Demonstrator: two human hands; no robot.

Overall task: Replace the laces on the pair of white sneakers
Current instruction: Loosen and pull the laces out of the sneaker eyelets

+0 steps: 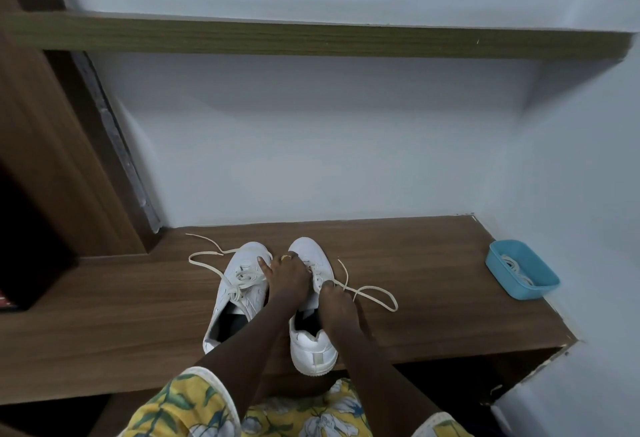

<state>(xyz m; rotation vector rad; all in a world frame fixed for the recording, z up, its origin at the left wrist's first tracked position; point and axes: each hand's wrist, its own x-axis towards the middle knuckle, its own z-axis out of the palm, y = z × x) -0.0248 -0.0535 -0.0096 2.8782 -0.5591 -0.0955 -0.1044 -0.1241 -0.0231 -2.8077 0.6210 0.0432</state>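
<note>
Two white sneakers stand side by side on a wooden desk (pixel 415 263), toes toward the wall. The left sneaker (pixel 239 291) has a loosened cream lace (pixel 207 254) trailing off to its left. My left hand (pixel 287 274) lies across the front of the right sneaker (pixel 311 343), thumb out toward the left shoe, and covers its upper eyelets. My right hand (pixel 334 293) pinches the right sneaker's lace (pixel 374 293), which loops out to the right over the desk.
A blue plastic tray (pixel 521 272) with pale laces coiled inside sits at the desk's right end by the wall. A wooden shelf (pixel 311 36) runs overhead. A dark wooden cabinet (pixel 52 159) stands on the left.
</note>
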